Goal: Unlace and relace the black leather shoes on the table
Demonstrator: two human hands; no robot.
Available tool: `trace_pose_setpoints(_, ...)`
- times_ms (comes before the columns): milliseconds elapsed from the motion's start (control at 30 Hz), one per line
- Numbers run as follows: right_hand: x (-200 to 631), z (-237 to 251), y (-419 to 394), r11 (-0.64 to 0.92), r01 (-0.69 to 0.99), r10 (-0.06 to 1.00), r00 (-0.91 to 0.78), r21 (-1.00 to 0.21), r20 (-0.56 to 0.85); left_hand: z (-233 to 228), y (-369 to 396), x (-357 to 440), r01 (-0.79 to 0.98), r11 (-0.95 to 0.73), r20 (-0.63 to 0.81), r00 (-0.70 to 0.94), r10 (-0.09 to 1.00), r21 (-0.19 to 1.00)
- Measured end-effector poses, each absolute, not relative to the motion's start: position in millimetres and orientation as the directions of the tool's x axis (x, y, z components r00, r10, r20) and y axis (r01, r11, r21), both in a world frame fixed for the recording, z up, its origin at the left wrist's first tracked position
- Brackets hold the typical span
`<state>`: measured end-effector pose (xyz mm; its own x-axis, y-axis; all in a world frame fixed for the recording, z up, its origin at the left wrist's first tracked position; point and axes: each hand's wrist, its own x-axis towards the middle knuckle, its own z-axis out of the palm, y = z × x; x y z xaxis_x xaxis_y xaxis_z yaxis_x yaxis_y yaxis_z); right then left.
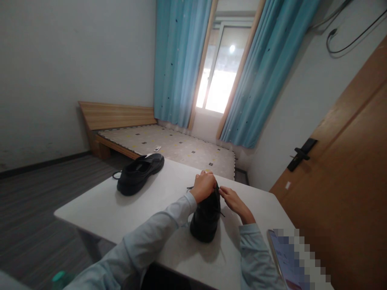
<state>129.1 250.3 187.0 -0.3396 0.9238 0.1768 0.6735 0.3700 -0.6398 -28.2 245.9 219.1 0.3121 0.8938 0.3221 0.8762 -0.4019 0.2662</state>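
Observation:
A black lace-up shoe (205, 225) stands on the white table (178, 241) before me, its heel toward me. My left hand (204, 186) is closed over the front upper of this shoe, with the fingertips partly hidden. From the other side, my right hand (232, 200) presses its fingers together against the shoe near the lacing. Thin lace ends stick out to both sides. What each fingertip grips in detail is too small to tell. The matching black shoe (137, 175) rests farther left on the table, a lace loop hanging out at its left side.
At the table's right edge lies a phone (284, 257), partly pixelated. Behind the table is a low wooden bed (121, 114) with a patterned mattress. Blue curtains (181, 60) frame a window, and a brown door (341, 181) stands at right. A green-capped object (59, 278) shows at lower left.

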Motion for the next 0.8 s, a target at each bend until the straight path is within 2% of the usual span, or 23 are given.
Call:
trace_pose_setpoints(300,128.9,192.0,247.8,0.372,0.746,0.928,-0.291,-0.552,0.233,219.2,247.9,-30.8,0.863,-0.425,0.291,0.346,0.892,0.275)
trace_pose_setpoints(433,129.4,190.1,249.1,0.335,0.735,0.934,-0.175,-0.590,0.312,218.9,248.8,-32.9,0.845,-0.459,0.308,0.375,0.875,0.275)
trace_pose_setpoints(533,128.9,189.4,250.0,0.367,0.665,0.908,-0.103,-0.651,0.407,217.7,249.1,-33.2,0.837,-0.475,0.312,0.391,0.866,0.270)
trace_pose_setpoints(667,126.5,189.2,250.7,0.449,0.578,0.874,-0.125,-0.682,0.469,216.7,249.0,-33.3,0.836,-0.497,0.331,0.412,0.849,0.232)
trace_pose_setpoints(800,124.0,187.6,251.3,0.452,0.579,0.872,-0.129,-0.678,0.471,217.5,248.8,-33.7,0.830,-0.526,0.357,0.443,0.823,0.183)
